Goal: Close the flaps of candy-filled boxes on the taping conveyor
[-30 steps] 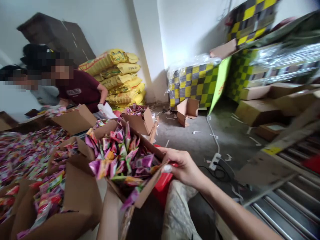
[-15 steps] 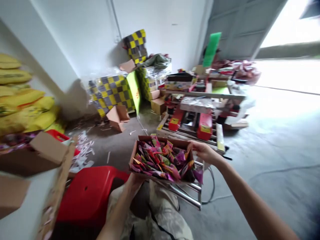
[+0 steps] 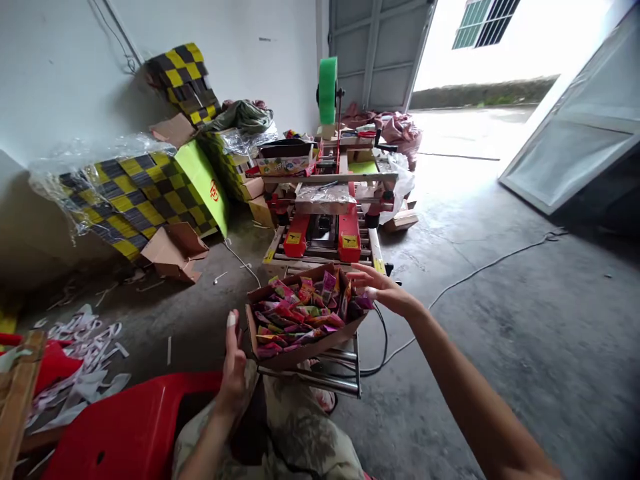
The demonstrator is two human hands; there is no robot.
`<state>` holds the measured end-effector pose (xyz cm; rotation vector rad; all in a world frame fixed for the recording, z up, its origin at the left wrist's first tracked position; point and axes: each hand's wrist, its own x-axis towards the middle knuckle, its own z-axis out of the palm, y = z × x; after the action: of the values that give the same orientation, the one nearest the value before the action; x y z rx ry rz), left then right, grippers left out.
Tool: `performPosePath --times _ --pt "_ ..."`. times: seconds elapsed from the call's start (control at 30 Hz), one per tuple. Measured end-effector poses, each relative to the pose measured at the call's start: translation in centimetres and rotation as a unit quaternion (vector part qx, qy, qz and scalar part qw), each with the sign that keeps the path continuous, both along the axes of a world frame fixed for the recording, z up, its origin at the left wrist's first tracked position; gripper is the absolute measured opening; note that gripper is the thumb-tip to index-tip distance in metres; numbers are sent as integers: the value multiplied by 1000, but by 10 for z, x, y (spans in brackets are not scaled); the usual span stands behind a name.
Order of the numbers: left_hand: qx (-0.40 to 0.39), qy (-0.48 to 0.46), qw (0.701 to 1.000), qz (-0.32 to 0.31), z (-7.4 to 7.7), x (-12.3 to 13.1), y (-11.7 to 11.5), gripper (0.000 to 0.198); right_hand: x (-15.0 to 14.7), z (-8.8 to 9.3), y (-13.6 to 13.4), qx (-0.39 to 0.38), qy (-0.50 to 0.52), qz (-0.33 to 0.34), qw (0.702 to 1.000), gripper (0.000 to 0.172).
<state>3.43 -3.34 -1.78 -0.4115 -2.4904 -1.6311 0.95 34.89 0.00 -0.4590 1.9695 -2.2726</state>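
Observation:
An open cardboard box (image 3: 313, 348), filled with small pink, purple and red packets (image 3: 295, 310), rests at a slant on the steel rollers (image 3: 345, 387) in front of my knees. My left hand (image 3: 234, 367) is raised just off the box's left end, fingers upright and nothing in it. At the opposite end, my right hand (image 3: 383, 290) has its fingers stretched over the rim and the nearest packets. Whether those fingertips touch the box or a packet is hard to make out.
Beyond the box stands a red taping machine (image 3: 349, 240) with a green tape roll (image 3: 327, 90). A red stool (image 3: 125, 427) is at my left. Checkered stacks (image 3: 145, 193), a torn carton (image 3: 175, 250) and paper strips (image 3: 85, 347) lie left; a cable (image 3: 465, 275) crosses the floor right.
The box has come down onto the rollers from my hands. My left hand has let go from beneath and moved to its left side; my right fingers have opened. The view has turned right.

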Motion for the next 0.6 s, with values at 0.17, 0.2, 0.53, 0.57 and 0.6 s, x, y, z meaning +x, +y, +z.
performPosePath --times 0.17,0.2,0.53,0.57,0.6 --pt "-214 126 952 -177 52 -22 2 97 0 36 -12 139 29 61 988 76" --pt "-239 141 937 -212 58 -29 4 96 -6 44 -21 215 43 63 974 72" --pt "-433 -10 829 -354 65 -67 62 71 -39 45 -116 705 171 165 668 39" --pt "-449 -13 825 -344 60 -69 69 73 -40 43 -118 716 156 178 657 40" --pt "-462 -13 821 -335 55 -71 74 75 -42 42 -118 722 138 189 651 42"
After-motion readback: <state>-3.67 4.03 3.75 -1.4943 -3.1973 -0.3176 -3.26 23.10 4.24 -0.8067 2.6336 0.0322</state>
